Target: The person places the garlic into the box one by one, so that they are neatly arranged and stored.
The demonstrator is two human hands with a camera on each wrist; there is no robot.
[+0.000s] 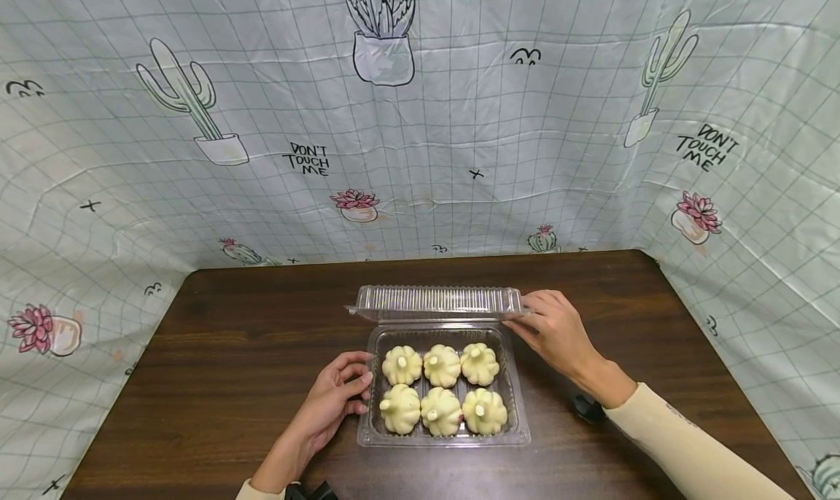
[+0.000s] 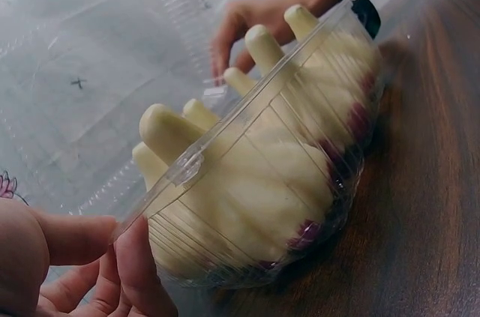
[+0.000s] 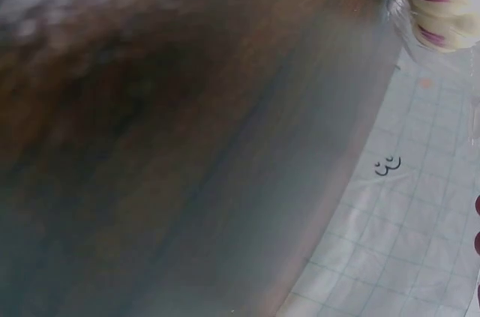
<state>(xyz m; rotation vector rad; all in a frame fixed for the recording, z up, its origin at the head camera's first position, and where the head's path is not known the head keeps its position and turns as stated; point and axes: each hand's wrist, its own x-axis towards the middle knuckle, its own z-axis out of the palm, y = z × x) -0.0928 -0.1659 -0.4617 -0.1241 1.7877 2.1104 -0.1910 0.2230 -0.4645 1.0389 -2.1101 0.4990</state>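
Note:
A clear plastic clamshell container [image 1: 442,439] lies on the table with its hinged lid [image 1: 440,303] raised at the back. Inside sit two rows of pale cream garlic bulbs [image 1: 441,412], stems pointing up; purple patches show near their bases in the left wrist view. At the container's left side, my left hand [image 1: 331,394] pinches the rim between thumb and finger, clearest in the left wrist view. My right hand [image 1: 554,332] grips the lid's right end, thumb below and fingers above. In the right wrist view, only a few fingertips show at the right edge.
The dark wooden table [image 1: 249,340] extends around the container. Behind and beside it hangs a pale gridded cloth [image 1: 433,121] printed with cacti. A black strap piece [image 1: 588,408] is at my right wrist, another dark device [image 1: 311,491] at my left.

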